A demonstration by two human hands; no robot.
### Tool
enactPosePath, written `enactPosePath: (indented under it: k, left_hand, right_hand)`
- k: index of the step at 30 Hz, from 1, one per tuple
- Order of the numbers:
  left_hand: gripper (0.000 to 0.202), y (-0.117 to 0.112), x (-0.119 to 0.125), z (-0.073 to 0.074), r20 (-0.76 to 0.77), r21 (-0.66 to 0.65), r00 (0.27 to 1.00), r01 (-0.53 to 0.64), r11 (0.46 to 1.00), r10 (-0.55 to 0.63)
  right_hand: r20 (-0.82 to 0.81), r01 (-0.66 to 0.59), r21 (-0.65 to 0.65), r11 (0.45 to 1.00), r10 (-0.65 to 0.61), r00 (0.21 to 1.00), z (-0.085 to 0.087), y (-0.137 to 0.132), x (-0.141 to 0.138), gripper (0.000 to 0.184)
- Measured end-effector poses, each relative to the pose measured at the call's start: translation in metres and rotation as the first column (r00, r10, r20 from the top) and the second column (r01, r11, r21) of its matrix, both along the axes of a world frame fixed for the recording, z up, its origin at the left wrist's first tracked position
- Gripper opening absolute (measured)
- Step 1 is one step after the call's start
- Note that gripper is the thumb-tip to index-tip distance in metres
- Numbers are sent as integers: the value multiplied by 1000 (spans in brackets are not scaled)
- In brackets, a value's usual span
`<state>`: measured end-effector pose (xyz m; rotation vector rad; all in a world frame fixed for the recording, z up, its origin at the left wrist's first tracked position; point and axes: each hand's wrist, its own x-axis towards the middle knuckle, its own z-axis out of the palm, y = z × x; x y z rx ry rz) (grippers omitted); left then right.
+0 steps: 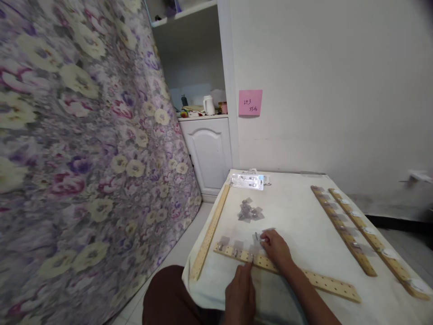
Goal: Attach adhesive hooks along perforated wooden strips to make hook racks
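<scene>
A long wooden strip with rows of holes (324, 282) lies across the near part of the white table (297, 212). Several small metal hooks in clear bags stand along its left end (233, 250). My right hand (275, 247) rests over the strip, its fingers pinched on a small metal hook (257, 236). My left hand (241, 291) lies at the near edge, one finger stretched to touch the strip by a hook; its other fingers curl. A heap of bagged hooks (249, 211) lies just beyond.
Another wooden strip (209, 232) runs along the table's left edge. Two strips with hooks (345, 230) lie at the right. A clear packet (246, 181) sits at the far edge. A flowered mattress (84, 158) leans at left; a white cabinet (209, 149) and pink note (250, 102) stand behind.
</scene>
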<state>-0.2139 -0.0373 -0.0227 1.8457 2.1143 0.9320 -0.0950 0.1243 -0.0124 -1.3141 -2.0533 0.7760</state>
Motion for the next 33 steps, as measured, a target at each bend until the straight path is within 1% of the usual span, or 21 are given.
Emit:
enactPosePath:
  k: [2, 6, 11, 16, 22, 25, 28, 33]
  left_hand:
    - [43, 0, 0, 1, 3, 9, 1000, 9, 1000, -9]
    - [43, -1, 0, 2, 0, 27, 1000, 14, 1000, -14]
    - [45, 0, -2, -2, -14, 60, 1000, 24, 998, -23]
    - [44, 1, -6, -11, -69, 122, 997, 50, 991, -41]
    - [44, 1, -8, -16, -98, 105, 995, 36, 994, -25]
    - [43, 0, -6, -13, -75, 84, 997, 26, 996, -19]
    - [41, 2, -4, -5, 1, 67, 1000, 25, 997, -25]
    - [35, 9, -3, 4, 91, 65, 995, -38, 997, 32]
  right_hand:
    - [29, 8, -1, 1000, -8, 1000, 4, 0, -2, 12]
    - [42, 12, 26, 1000, -13, 999, 9, 0, -4, 16]
    - [113, 34, 5, 999, -35, 993, 6, -3, -6, 9]
    - [179, 60, 22, 998, -63, 982, 4, -10, -9, 21]
    - [216, 71, 13, 997, -72, 974, 11, -12, -10, 24]
    - [226, 67, 17, 998, -69, 972, 13, -12, -10, 24]
    - [263, 82, 23, 996, -85, 961, 14, -13, -12, 28]
    - [309, 108, 48, 993, -118, 944, 16, -15, -18, 32]
